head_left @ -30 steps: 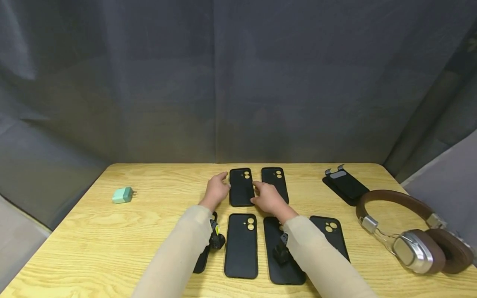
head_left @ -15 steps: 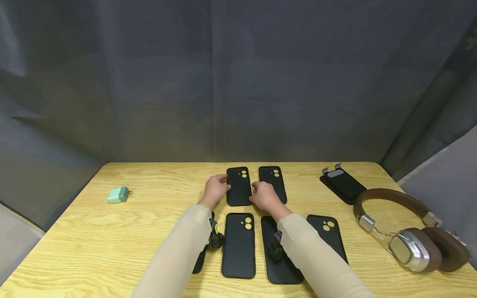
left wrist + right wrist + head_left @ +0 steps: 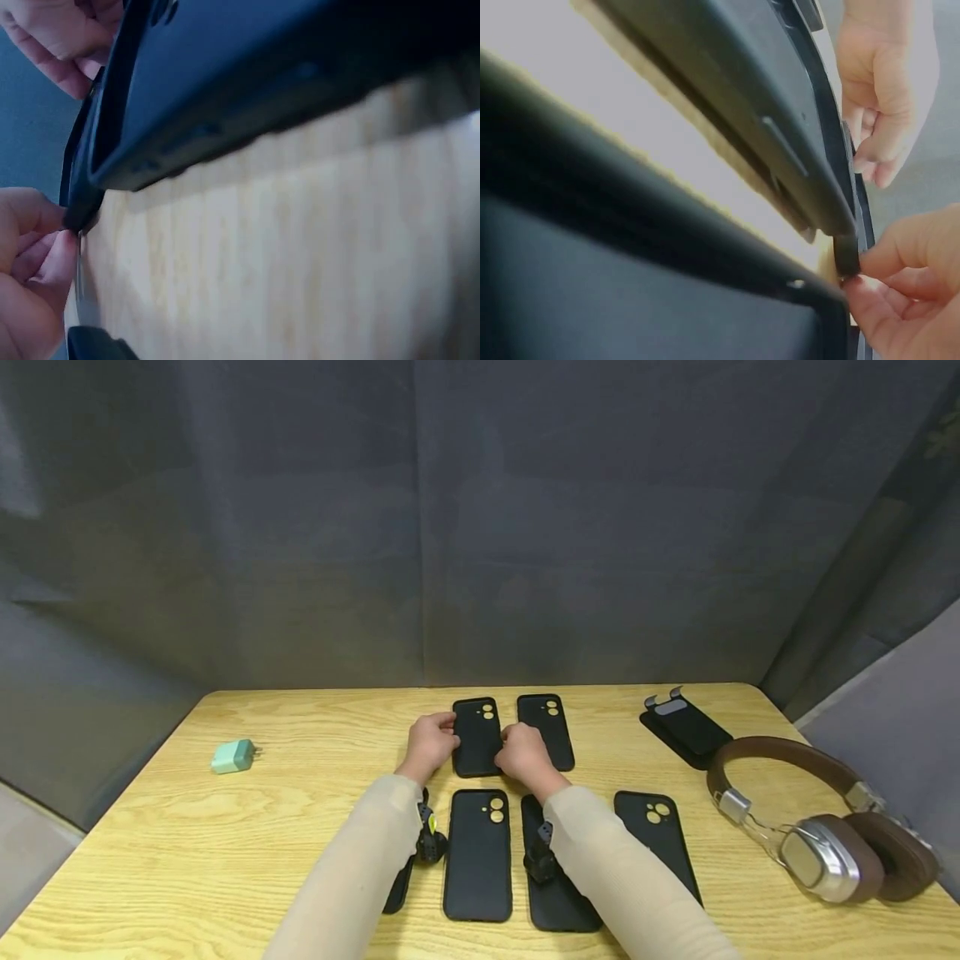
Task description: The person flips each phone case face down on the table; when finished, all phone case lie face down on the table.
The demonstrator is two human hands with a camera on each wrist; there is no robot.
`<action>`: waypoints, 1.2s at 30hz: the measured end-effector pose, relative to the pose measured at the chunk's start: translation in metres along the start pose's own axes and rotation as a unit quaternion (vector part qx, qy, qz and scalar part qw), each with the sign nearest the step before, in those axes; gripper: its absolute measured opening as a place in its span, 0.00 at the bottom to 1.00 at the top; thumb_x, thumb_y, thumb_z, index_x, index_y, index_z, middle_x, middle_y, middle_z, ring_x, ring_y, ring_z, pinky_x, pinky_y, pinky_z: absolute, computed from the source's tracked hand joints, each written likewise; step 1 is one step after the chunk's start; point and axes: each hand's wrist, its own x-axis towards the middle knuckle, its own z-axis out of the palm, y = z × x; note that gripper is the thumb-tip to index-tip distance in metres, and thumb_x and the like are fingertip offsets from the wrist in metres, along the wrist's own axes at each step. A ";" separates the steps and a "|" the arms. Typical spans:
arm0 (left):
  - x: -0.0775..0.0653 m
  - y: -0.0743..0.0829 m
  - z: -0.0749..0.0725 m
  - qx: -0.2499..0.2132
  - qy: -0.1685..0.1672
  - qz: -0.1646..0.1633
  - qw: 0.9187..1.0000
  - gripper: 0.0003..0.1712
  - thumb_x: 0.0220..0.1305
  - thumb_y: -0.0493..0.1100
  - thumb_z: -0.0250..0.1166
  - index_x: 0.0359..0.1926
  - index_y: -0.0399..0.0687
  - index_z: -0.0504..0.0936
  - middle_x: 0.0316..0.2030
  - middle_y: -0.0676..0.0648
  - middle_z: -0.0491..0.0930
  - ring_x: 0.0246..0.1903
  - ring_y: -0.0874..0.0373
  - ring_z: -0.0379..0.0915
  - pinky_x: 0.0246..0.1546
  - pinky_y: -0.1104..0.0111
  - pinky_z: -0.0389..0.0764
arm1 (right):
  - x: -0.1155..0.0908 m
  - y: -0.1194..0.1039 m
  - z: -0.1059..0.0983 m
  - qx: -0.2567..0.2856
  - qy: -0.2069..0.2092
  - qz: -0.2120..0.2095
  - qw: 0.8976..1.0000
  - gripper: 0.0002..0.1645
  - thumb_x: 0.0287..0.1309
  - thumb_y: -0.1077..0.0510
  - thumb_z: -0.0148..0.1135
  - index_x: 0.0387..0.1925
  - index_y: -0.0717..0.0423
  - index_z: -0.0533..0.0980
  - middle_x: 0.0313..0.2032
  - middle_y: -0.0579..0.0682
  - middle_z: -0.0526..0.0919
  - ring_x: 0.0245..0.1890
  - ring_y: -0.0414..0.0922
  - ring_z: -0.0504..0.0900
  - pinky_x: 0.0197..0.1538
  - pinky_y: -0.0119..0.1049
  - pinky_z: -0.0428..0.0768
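A black phone case (image 3: pixel 476 745) with two round camera holes lies flat in the back row of the table. My left hand (image 3: pixel 430 743) pinches its left edge between thumb and fingers. Across from it, my right hand (image 3: pixel 525 752) pinches the right edge near the lower corner. The left wrist view shows the left hand (image 3: pixel 30 277) with thumb and forefinger on the case's rim. In the right wrist view the right hand (image 3: pixel 915 277) likewise nips the rim. Just right of that hand lies a second black case (image 3: pixel 553 737).
Several more black cases lie in front, one (image 3: pixel 477 860) uncovered and others partly under my forearms. A mint-green charger (image 3: pixel 233 756) sits at left. At right are a black case-like piece with grey clips (image 3: pixel 686 727) and brown headphones (image 3: pixel 828 860). A dark curtain (image 3: pixel 480 527) hangs behind.
The fingers of both hands have drawn in from spread to pinching the case's edges. The whole head view has drifted slightly; the cases lie as before.
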 end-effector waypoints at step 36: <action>0.006 0.030 -0.028 0.041 0.022 0.045 0.998 0.27 0.50 0.32 0.63 0.55 0.38 0.76 0.49 0.39 0.79 0.48 0.49 0.76 0.46 0.62 0.78 | 0.008 0.002 -0.014 0.204 -0.026 0.041 0.978 0.24 0.49 0.70 0.55 0.52 0.62 0.75 0.40 0.54 0.78 0.33 0.46 0.72 0.30 0.32 0.69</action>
